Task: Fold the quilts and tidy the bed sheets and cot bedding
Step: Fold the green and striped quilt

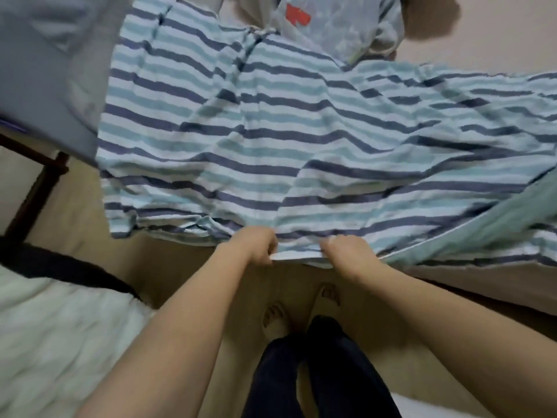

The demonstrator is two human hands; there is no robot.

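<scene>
Two bare forearms reach forward from the bottom of my head view, converging toward the middle of the picture. My left hand is curled into a fist, its fingers clamped on the near hem of a quilt striped in white, pale teal and navy. My right hand sits just beside it, knuckles up, its fingers bent over the same hem and gripping it. Both wrists are roughly level, and the two hands are close together but not touching.

From that grip the striped quilt fans away from me, creased and rumpled, and covers most of the upper half of the picture. Its near edge hangs above the beige floor. At the right, a plain pale-green underside of the quilt is turned up along a white piped seam.

Beyond the quilt's far edge lies a light blue patterned cloth with a red patch, blurred. A grey padded cushion sits at upper left, beside a dark wooden frame. White fluffy bedding with a black band fills the lower left corner.

Directly beneath my hands, dark navy trouser legs and two feet in light slippers stand on the floor.
</scene>
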